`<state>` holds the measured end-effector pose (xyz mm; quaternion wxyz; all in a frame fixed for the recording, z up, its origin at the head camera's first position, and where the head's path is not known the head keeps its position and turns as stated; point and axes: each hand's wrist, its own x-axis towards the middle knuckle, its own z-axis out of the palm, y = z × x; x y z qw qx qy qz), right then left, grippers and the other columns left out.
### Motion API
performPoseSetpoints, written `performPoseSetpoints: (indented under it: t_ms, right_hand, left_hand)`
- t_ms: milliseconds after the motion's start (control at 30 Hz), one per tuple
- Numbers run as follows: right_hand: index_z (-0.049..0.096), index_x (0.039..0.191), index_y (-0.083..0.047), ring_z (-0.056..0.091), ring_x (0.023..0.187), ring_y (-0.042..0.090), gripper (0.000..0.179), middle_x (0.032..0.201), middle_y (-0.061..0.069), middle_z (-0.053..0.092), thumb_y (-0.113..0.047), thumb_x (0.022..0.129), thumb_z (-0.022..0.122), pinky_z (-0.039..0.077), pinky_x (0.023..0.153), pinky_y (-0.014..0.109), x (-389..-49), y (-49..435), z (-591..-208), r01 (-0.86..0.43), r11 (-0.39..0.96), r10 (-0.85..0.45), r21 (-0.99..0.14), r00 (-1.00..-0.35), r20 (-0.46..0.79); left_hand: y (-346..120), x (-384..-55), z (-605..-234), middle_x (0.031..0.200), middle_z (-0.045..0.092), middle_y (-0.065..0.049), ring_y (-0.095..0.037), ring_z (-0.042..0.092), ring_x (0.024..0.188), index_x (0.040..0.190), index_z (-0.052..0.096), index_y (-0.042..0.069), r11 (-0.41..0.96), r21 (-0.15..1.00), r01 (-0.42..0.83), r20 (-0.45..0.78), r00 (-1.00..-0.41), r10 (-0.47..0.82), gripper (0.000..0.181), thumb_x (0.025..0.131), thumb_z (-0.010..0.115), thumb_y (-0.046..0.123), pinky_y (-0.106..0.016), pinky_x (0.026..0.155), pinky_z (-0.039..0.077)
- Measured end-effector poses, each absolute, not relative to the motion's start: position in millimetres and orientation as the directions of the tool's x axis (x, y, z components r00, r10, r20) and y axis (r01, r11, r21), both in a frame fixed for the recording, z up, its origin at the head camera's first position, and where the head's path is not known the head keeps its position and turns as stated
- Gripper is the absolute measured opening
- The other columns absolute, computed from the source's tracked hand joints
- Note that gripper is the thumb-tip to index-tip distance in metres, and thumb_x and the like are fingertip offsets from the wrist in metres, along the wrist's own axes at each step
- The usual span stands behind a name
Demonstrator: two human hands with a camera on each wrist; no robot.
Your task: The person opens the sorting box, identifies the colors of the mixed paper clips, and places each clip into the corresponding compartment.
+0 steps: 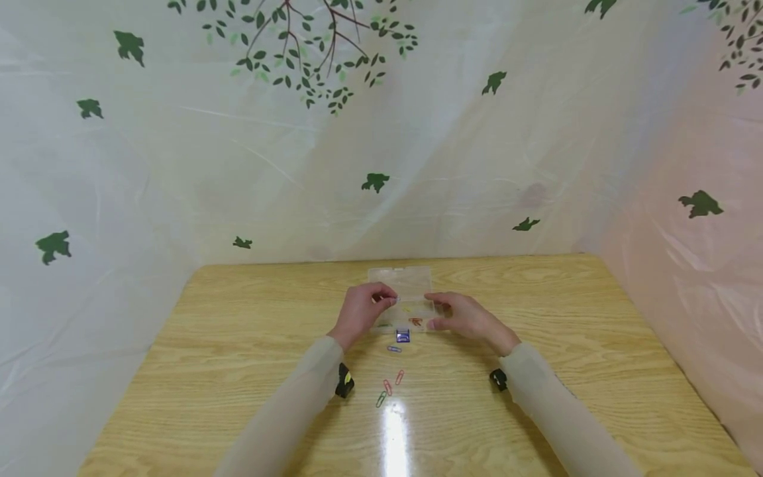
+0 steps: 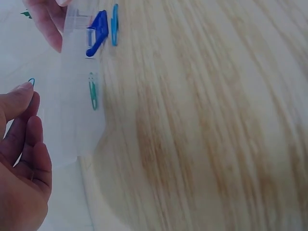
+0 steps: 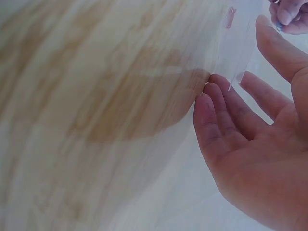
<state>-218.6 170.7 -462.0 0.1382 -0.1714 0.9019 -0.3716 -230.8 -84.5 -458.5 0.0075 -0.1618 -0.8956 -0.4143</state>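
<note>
My left hand [image 1: 365,308] is above the left part of a clear plastic box [image 1: 390,323], pinching a small blue paper clip [image 2: 32,81] between thumb and fingertips. The box's lid [image 1: 405,278] stands open at the back. Inside lie a green paper clip [image 2: 93,91], several orange-red paper clips [image 1: 415,321] and something yellow [image 1: 406,309]. At the right side of the box, my right hand [image 1: 467,317] has its fingers loosely extended, fingertips right at the wall [image 3: 235,72]. A blue clasp-like piece [image 1: 403,336] is at the box's front.
On the wooden table [image 1: 250,371], a blue paper clip [image 1: 395,349] lies before the box. Nearer are two red paper clips [image 1: 399,377] and a green one [image 1: 381,399]. Behind the table hangs a pale curtain [image 1: 286,199] with leaf and bird prints.
</note>
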Motion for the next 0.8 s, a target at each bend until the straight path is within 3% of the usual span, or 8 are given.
performPoseSetpoints:
  t_ms: [633, 800]
  right_hand:
    - [0.051, 0.152, -0.007, 0.049, 0.138, 0.035, 0.064, 0.152, 0.016, 0.053, -0.024, 0.096, 0.077, 0.037, 0.116, 0.055, -216.3, 172.2, -461.8, -0.203, 0.666, -0.416, -0.718, -0.900, -0.131]
    - [0.051, 0.152, -0.006, 0.049, 0.138, 0.036, 0.064, 0.152, 0.017, 0.052, -0.025, 0.097, 0.076, 0.037, 0.116, 0.056, -215.9, 172.9, -461.9, -0.218, 0.663, -0.425, -0.716, -0.897, -0.120]
  left_hand:
    - [-80.1, -229.9, -461.6, 0.098, 0.074, -0.001, -0.016, 0.063, 0.085, 0.102, 0.078, 0.010, 0.639, 0.721, 0.267, 0.083, -0.950, 0.302, 0.007, 0.096, 0.075, 0.011, -0.033, 0.077, 0.054]
    - [-85.9, -227.1, -462.9, 0.109, 0.073, -0.003, -0.022, 0.065, 0.101, 0.110, 0.076, 0.011, 0.606, 0.748, 0.271, 0.105, -0.950, 0.295, 0.016, 0.095, 0.077, 0.017, -0.042, 0.090, 0.055]
